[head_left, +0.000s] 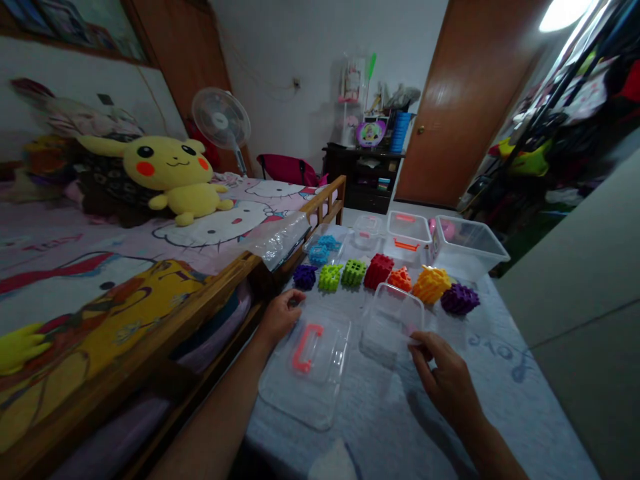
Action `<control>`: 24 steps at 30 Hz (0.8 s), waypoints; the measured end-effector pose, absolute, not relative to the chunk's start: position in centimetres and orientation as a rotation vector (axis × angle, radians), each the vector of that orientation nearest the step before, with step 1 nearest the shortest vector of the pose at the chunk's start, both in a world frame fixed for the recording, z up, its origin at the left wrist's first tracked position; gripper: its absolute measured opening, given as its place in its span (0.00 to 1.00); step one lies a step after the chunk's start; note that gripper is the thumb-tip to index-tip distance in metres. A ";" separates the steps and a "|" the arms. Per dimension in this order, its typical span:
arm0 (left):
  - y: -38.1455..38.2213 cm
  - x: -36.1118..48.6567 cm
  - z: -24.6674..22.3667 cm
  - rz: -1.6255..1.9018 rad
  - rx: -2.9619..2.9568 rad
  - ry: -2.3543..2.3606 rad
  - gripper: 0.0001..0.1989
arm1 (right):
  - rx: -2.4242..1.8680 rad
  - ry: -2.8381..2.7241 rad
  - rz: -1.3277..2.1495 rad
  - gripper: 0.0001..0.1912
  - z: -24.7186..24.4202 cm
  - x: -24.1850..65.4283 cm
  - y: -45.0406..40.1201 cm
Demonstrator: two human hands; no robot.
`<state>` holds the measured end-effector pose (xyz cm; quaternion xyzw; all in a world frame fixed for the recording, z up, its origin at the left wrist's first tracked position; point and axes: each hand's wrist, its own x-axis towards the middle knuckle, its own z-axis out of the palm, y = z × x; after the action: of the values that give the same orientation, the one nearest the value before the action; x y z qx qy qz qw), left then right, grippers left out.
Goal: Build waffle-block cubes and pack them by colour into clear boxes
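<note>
My right hand [443,373] pinches the right edge of a clear plastic box [385,327] above the cloth-covered table. My left hand [281,317] is closed, its fingers curled by the far left corner of a large clear lid [325,393] with an orange handle [306,348]; whether they hold anything is hidden. Beyond the hands runs a row of plastic block clusters: dark blue [305,277], lime [330,277], green [354,273], red [379,271], orange [400,279], yellow-orange [431,285] and purple [460,299].
Light blue blocks [325,249] lie in a clear tray at the table's far left. Behind the row stand a small clear box [367,230], an orange-latched box [407,233] and a larger clear bin [470,247]. A wooden bed rail [220,293] borders the left side.
</note>
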<state>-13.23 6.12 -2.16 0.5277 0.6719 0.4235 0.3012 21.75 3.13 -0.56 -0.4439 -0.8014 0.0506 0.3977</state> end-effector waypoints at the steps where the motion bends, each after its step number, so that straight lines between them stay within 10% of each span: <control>1: 6.1 -13.2 -2.0 1.123 1.394 1.781 0.15 | -1.120 -2.021 0.130 0.08 -0.4 21.8 3.1; 24: 6.1 -13.8 -2.0 1.074 1.324 1.826 0.19 | -1.161 -1.869 0.402 0.23 -0.6 21.0 2.4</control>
<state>-13.83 6.09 -1.98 0.5030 0.6934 0.4078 0.3162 21.03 2.36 -0.60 -0.4670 -0.7514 0.1617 0.4372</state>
